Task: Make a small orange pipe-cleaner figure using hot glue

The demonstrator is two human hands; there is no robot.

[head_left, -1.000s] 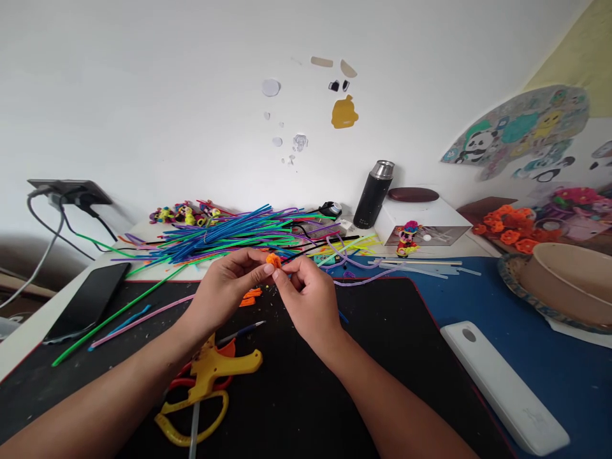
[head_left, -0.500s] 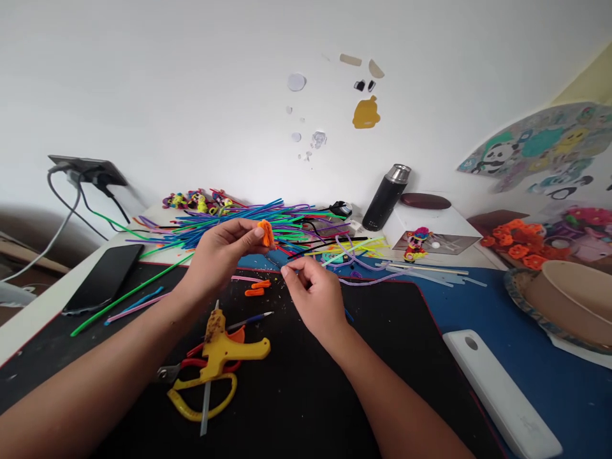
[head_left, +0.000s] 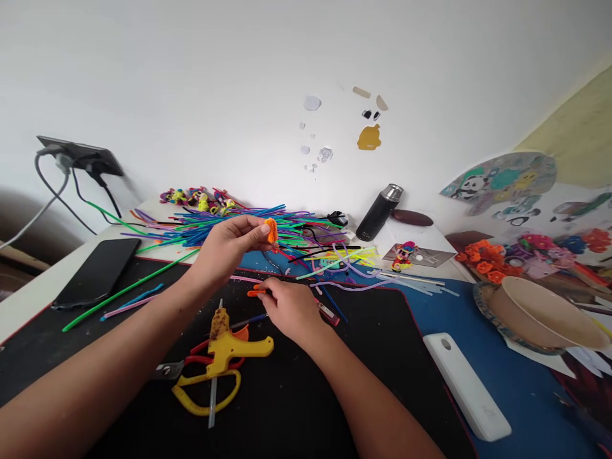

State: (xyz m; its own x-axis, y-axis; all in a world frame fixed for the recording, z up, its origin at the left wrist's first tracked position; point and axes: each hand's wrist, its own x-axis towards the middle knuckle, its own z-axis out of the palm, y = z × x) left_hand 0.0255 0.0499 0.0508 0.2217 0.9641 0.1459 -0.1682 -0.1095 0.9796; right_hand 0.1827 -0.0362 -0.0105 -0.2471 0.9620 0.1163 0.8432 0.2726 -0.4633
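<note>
Between the thumb and fingers of my left hand (head_left: 234,245) is a small bundle of folded orange pipe cleaner (head_left: 271,231), raised above the mat. My right hand (head_left: 291,306) is lower, its thumb and forefinger closed at the folded orange pipe cleaner pieces (head_left: 253,292) on the black mat (head_left: 306,395); the fingertips partly cover them. In front of my hands lies a yellow hot glue gun (head_left: 229,344) with a clear glue stick (head_left: 212,401) sticking out of it. Beneath the gun are yellow-and-red-handled scissors or cutters (head_left: 205,411), partly hidden.
Behind my hands spreads a pile of coloured pipe cleaners (head_left: 201,228). A phone (head_left: 95,274) lies at left. A black flask (head_left: 380,212) and a small pipe-cleaner figure (head_left: 404,255) stand at the back right. At right are a white power bank (head_left: 466,386) and a beige bowl (head_left: 507,312).
My right hand has moved down and left to the orange pieces on the mat and closed there. My left hand still holds the orange bundle. The camera view has turned slightly.
</note>
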